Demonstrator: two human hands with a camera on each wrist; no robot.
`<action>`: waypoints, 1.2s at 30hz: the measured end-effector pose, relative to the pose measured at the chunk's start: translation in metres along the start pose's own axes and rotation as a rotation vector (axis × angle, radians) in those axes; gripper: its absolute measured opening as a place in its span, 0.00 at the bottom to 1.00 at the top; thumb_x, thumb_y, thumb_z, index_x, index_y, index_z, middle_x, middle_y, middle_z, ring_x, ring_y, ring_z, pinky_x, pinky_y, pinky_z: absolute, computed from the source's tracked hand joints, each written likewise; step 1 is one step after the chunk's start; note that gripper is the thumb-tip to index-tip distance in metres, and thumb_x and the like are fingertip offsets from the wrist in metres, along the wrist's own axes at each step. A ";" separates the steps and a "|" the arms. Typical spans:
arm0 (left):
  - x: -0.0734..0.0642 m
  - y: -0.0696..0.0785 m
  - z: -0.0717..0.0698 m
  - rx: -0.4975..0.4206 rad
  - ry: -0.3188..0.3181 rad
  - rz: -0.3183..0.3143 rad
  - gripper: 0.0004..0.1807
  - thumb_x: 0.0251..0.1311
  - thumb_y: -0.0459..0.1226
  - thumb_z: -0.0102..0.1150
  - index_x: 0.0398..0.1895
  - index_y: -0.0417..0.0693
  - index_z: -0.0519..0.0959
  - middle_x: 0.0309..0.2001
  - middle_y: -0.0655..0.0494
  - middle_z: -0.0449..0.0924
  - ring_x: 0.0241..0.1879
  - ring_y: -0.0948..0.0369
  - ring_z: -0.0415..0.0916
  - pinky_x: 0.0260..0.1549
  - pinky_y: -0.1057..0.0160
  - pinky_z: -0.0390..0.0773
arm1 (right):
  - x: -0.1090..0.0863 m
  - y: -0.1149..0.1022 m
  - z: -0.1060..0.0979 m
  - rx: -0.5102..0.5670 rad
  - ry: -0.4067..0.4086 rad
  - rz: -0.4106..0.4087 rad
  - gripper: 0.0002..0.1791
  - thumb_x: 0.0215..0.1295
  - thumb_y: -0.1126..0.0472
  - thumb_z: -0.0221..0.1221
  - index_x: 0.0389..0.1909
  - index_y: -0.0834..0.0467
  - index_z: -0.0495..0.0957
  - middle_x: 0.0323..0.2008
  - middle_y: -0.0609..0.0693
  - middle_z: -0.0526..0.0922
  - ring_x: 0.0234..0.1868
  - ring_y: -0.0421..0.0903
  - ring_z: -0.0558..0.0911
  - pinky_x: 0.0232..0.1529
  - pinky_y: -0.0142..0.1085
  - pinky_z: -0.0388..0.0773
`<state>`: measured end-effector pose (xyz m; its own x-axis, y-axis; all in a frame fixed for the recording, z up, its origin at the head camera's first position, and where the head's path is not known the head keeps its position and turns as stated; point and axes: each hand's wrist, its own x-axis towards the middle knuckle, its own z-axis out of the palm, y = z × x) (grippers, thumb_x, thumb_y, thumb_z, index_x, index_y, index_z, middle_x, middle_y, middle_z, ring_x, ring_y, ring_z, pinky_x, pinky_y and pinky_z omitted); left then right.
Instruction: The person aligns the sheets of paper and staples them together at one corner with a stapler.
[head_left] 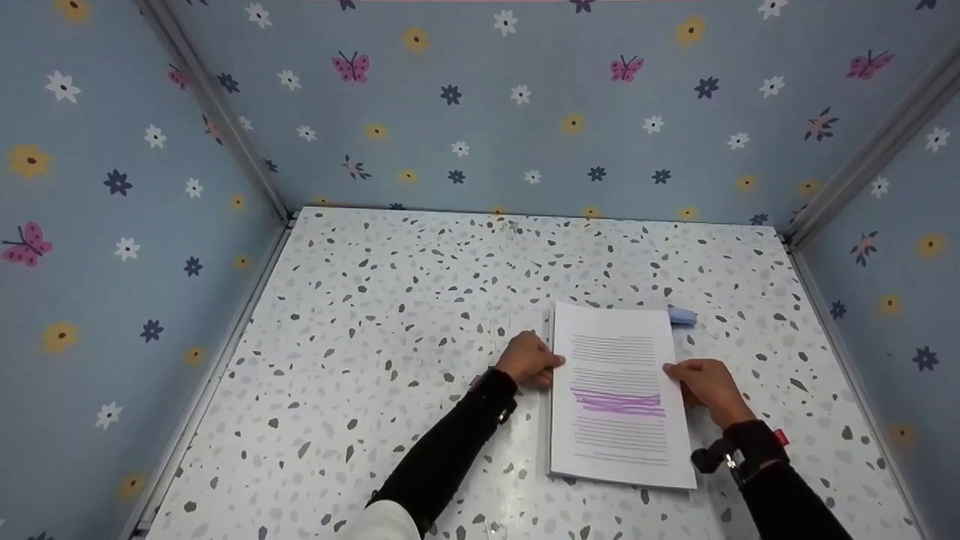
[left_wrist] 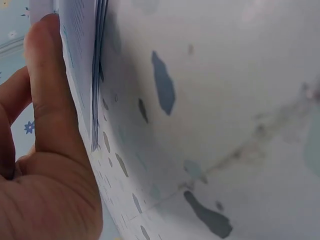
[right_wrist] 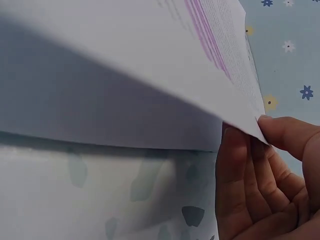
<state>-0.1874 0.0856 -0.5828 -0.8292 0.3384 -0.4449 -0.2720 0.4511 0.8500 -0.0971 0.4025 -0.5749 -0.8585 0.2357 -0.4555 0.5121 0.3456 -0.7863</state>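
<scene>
A stack of printed paper sheets lies right of the table's middle, its top page crossed by purple marker strokes. At the stack's left edge, my left hand pinches the paper, thumb on top. Layered sheet edges show beside it in the left wrist view. My right hand pinches the right edge of the top sheet. In the right wrist view, its thumb is above and its fingers below that sheet, which is lifted off the paper beneath.
Beyond the stack's upper right corner lies a light blue object, partly covered by the paper; its kind is unclear. The speckled white table is enclosed by blue flowered panels at the back and both sides.
</scene>
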 end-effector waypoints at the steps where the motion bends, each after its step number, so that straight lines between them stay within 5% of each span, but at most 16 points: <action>1: 0.000 0.000 0.000 -0.004 0.001 -0.002 0.10 0.61 0.35 0.71 0.26 0.38 0.84 0.20 0.47 0.84 0.21 0.55 0.85 0.26 0.59 0.86 | 0.000 0.000 0.000 0.002 0.002 -0.005 0.20 0.70 0.50 0.64 0.43 0.65 0.84 0.23 0.47 0.80 0.23 0.43 0.76 0.26 0.36 0.73; 8: 0.001 -0.002 0.000 -0.042 0.010 -0.013 0.11 0.62 0.34 0.71 0.25 0.37 0.82 0.20 0.45 0.84 0.19 0.55 0.84 0.26 0.59 0.86 | 0.002 0.000 0.000 -0.026 0.011 -0.001 0.20 0.70 0.48 0.64 0.41 0.65 0.83 0.22 0.47 0.79 0.23 0.44 0.75 0.26 0.38 0.73; 18: 0.006 -0.003 0.001 0.031 0.000 -0.037 0.11 0.65 0.34 0.67 0.26 0.38 0.82 0.19 0.48 0.83 0.18 0.58 0.84 0.20 0.64 0.83 | 0.009 0.000 0.000 -0.146 0.029 -0.004 0.21 0.69 0.45 0.63 0.30 0.60 0.82 0.17 0.46 0.73 0.21 0.45 0.75 0.24 0.38 0.73; 28: 0.006 -0.005 0.001 0.095 -0.018 0.004 0.14 0.64 0.34 0.67 0.20 0.38 0.83 0.17 0.47 0.83 0.15 0.58 0.82 0.16 0.65 0.81 | 0.008 0.004 0.002 -0.160 0.026 0.000 0.21 0.70 0.45 0.62 0.36 0.62 0.83 0.20 0.48 0.77 0.22 0.45 0.77 0.24 0.38 0.74; 36: 0.009 -0.008 0.002 0.110 -0.027 -0.038 0.14 0.64 0.34 0.68 0.20 0.38 0.83 0.18 0.46 0.84 0.17 0.56 0.84 0.16 0.64 0.82 | 0.010 0.005 0.004 -0.147 0.023 0.012 0.21 0.70 0.46 0.63 0.39 0.63 0.84 0.23 0.49 0.80 0.23 0.46 0.79 0.25 0.38 0.76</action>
<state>-0.1921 0.0867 -0.5946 -0.8057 0.3406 -0.4845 -0.2465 0.5510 0.7972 -0.1030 0.4029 -0.5853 -0.8520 0.2609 -0.4539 0.5227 0.4711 -0.7105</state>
